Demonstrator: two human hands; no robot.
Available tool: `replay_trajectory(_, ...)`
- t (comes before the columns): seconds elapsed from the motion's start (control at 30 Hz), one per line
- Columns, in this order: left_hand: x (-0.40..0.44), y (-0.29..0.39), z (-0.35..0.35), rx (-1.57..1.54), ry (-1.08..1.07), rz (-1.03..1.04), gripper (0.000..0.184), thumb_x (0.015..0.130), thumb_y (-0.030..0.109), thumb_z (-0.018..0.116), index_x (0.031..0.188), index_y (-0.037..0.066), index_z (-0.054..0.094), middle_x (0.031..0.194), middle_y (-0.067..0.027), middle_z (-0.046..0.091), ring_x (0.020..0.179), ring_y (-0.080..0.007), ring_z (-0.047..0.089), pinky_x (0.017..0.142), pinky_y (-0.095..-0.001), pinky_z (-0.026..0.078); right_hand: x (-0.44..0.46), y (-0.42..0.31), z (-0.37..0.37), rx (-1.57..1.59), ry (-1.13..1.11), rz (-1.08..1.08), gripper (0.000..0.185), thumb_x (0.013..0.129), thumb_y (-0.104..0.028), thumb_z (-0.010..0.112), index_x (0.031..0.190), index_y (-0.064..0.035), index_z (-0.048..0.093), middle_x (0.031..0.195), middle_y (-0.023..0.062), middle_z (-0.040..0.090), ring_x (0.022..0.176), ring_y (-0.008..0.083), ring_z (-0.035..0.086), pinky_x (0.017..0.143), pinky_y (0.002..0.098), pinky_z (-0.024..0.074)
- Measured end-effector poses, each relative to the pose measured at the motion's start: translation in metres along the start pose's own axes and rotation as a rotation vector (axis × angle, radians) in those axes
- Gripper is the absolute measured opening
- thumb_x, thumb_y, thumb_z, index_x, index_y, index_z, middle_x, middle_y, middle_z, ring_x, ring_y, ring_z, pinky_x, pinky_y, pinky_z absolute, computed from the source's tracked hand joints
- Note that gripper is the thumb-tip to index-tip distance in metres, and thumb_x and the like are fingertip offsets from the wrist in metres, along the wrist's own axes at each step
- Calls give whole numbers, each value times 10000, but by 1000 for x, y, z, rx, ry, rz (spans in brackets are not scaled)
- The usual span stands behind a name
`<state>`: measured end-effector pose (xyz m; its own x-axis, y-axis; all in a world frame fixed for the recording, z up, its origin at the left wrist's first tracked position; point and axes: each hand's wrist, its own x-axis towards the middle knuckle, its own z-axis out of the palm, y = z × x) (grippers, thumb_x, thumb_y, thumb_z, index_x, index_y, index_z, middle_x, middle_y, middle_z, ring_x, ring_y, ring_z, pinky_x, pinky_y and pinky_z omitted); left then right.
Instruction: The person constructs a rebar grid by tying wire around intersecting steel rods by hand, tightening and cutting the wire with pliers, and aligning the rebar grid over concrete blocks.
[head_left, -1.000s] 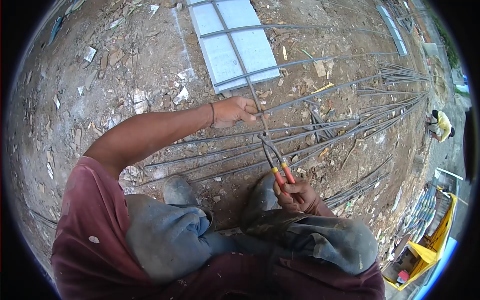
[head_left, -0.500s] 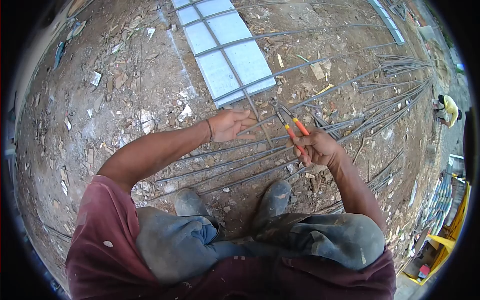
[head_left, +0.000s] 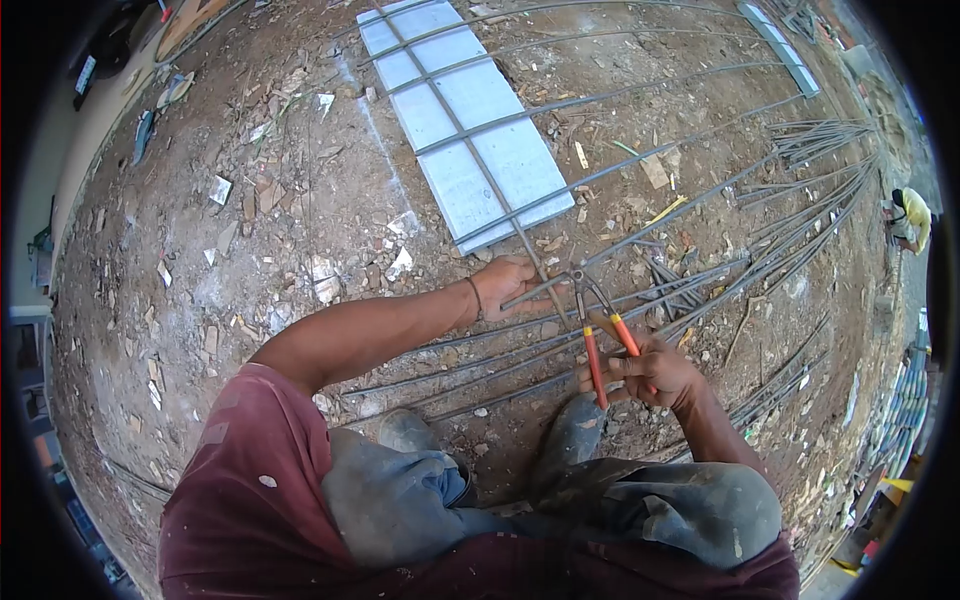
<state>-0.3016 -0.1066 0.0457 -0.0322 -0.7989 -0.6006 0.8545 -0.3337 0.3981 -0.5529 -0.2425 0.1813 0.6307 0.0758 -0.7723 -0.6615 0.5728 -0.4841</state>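
My right hand (head_left: 655,370) holds orange-handled pincers (head_left: 594,362), their handles spread apart and their metal head beside a crossing of two steel rods. One is a long rod (head_left: 655,232) running off to the upper right. The other is a cross rod (head_left: 485,170) that comes down over a pale board. At that crossing my left hand (head_left: 505,288) is closed around the rods, with its fingers partly hidden beneath them. Whether it also holds any wire is too small to make out.
The pale blue board (head_left: 545,165) lies under several parallel rods, and a second board (head_left: 785,50) supports their far ends. Loose rods (head_left: 820,210) fan out at the right. Rubble covers the ground around my boots (head_left: 575,425). A person in a yellow top (head_left: 915,210) is at far right.
The pincers' handles have spread wider, and their head has come down onto the rod crossing. My left hand's fingers, outstretched before, have closed at the rods. The whole view has shifted slightly.
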Motion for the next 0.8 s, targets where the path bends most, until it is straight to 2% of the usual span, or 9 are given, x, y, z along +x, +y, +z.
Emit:
replay_trajectory(0.1,16,-15,-10,13,108,139,197,1087,173,466,1030,8,558,944,-118,656,741,-238,693,740,-434,666,-10,8,-13,-281,42,-40,623,947,-25,652,1530,-115,454,1095,151,730,1019,275,730,828,395,608)
replay_trajectory(0.27,59,-47,-80,-238,486,162,178,1074,203,523,1036,32,556,760,-98,626,662,-243,688,642,-371,646,-9,64,-95,-175,102,-122,557,919,-34,673,1455,-79,534,968,143,739,865,270,742,728,400,602)
replay_trajectory(0.33,9,-23,-61,788,598,68,208,1057,224,565,1005,22,575,777,-101,665,594,-252,678,596,-355,620,15,94,-125,-206,230,-156,557,904,-45,682,1444,-78,545,941,158,738,816,297,740,695,426,594)
replay_trajectory(0.4,-18,-35,-54,627,668,141,173,1021,168,582,985,4,620,788,-116,701,556,-254,686,560,-351,588,33,122,-139,-1329,811,-442,642,861,-85,719,1468,-64,511,847,173,701,706,400,687,617,485,552)
replay_trajectory(0.47,-36,-45,-82,1296,633,550,155,947,129,616,1007,-1,676,839,-143,723,669,-246,737,631,-368,601,32,116,-110,-1223,888,-335,653,848,-161,730,1459,-76,517,935,224,686,831,466,660,749,549,523)
replay_trajectory(0.53,-65,-42,-82,1411,516,492,204,915,118,626,1075,7,683,848,-151,721,729,-237,744,698,-358,606,29,101,-79,-1730,1092,-407,603,901,-203,693,1461,-69,514,1073,246,669,1008,465,625,915,570,467)
replay_trajectory(0.6,-85,-42,-74,1514,406,425,282,882,108,637,1143,14,690,856,-159,719,789,-228,750,764,-347,611,47,80,-56,-1628,1148,-602,584,898,-149,675,1452,-44,521,1172,294,647,1035,514,606,983,573,455)
replay_trajectory(0.67,-96,-46,-66,1580,434,456,359,902,159,645,1229,14,677,925,-152,736,888,-233,739,855,-357,599,68,66,-44,-1548,892,-986,479,988,-187,610,1414,18,532,1155,241,669,983,379,659,923,483,523)
replay_trajectory(0.8,-95,-26,-25,1151,478,438,379,952,211,669,1259,-12,662,991,-118,748,910,-201,727,853,-330,594,100,47,5,-393,359,-503,379,1061,-233,531,1312,47,577,1069,196,703,899,249,684,836,384,558)
